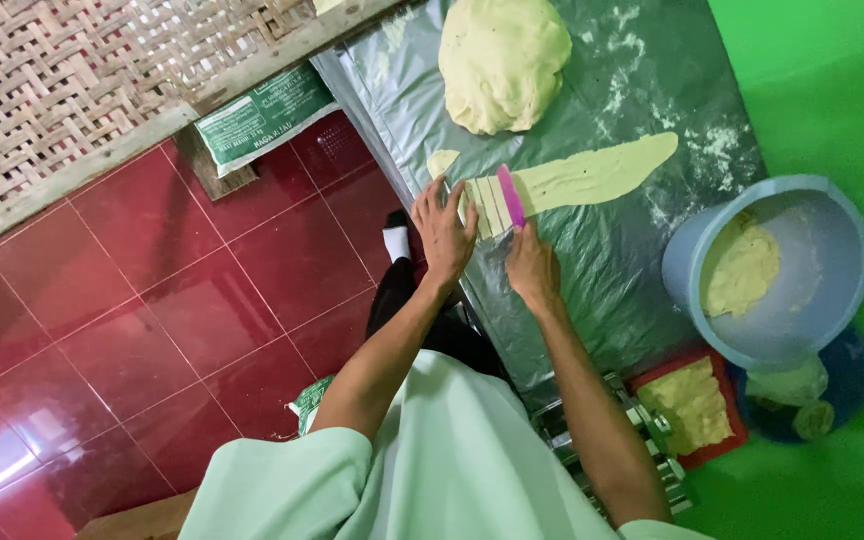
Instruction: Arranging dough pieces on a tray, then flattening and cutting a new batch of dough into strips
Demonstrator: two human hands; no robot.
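L hand [444, 232] flat on cut end of dough strip [592, 172], fingers spread, pinning cut pieces [482, 205]. R hand [532, 268] grip closed on pink cutter [510, 196], blade upright across strip. Strip lies mid tabletop [592, 290], on plastic sheet.

Risk, my guess: L fingertips right beside blade, could get nicked; soft dough may stick or drag, uneven cuts.

Around: big dough mound [504, 62] far side; blue bowl [782, 270] w/ dough at right; red tray [697, 405] near right, beside metal roller [642, 440]. None blocks strip.
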